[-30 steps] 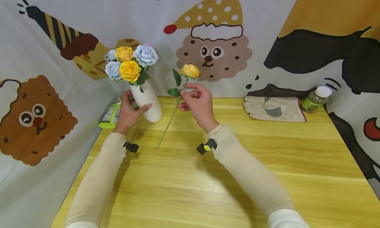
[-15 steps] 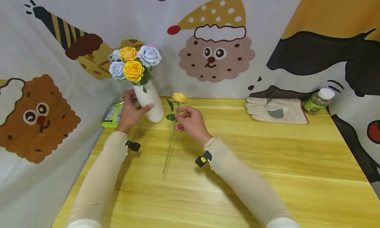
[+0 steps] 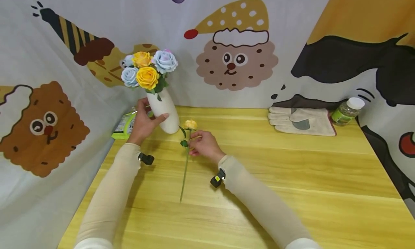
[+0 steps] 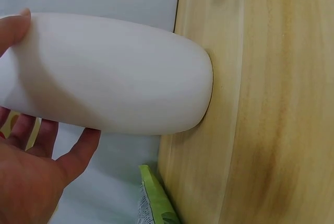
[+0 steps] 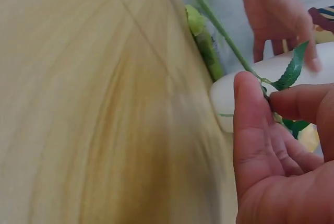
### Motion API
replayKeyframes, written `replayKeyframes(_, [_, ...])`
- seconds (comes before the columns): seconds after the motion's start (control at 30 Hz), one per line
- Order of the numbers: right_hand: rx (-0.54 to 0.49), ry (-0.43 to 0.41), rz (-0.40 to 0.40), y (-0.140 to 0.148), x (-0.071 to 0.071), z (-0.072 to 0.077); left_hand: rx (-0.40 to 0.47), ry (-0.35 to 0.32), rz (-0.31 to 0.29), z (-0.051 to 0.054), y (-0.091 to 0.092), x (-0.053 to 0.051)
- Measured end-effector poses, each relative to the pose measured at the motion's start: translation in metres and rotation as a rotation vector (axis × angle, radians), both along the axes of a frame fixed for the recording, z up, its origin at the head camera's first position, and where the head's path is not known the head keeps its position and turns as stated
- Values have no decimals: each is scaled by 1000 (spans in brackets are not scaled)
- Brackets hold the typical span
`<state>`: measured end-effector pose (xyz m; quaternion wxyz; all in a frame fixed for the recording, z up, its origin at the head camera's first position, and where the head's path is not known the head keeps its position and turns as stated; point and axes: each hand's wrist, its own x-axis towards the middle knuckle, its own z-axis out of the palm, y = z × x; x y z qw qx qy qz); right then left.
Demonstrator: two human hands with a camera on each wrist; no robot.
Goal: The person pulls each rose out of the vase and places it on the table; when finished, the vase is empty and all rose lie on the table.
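Note:
A white vase (image 3: 164,114) stands at the back left of the table, holding several yellow and blue roses (image 3: 147,77). My left hand (image 3: 143,123) grips it from the left, thumb across its front; in the left wrist view the fingers curl round the vase (image 4: 120,78). To the right of the vase, my right hand (image 3: 205,145) pinches the stem of a single yellow rose (image 3: 190,125) below the bloom. The stem (image 3: 184,177) points down toward the table's front. In the right wrist view, thumb and fingers hold the stem (image 5: 224,33) beside its green leaves (image 5: 293,70).
A green and white packet (image 3: 124,127) lies behind my left hand. At the back right are a pale work glove (image 3: 303,120) and a jar with a white lid (image 3: 347,111). A patterned cloth (image 3: 181,80) hangs behind the wooden table (image 3: 259,184).
My right hand has moved down toward the table's front with the single rose, whose stem now hangs more upright in the head view. My left hand keeps its grip on the vase.

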<state>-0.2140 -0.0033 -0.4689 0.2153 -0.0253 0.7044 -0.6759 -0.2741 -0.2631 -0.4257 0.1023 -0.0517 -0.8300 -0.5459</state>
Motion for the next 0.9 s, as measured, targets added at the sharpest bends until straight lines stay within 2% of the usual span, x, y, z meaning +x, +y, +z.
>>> replayKeyframes(0.13, [8, -31, 21, -1, -1, -11, 9, -7, -7, 1, 2, 0])
replayKeyframes(0.33, [18, -40, 38, -6, -5, -20, -5, -21, 0, 3, 2, 0])
replayKeyframes(0.6, [30, -57, 50, -13, -3, -21, -3, 1, -3, 1, 2, -1])
replayKeyframes(0.9, [33, -43, 50, -14, -2, -19, -16, -17, 4, 2, 0, 0])
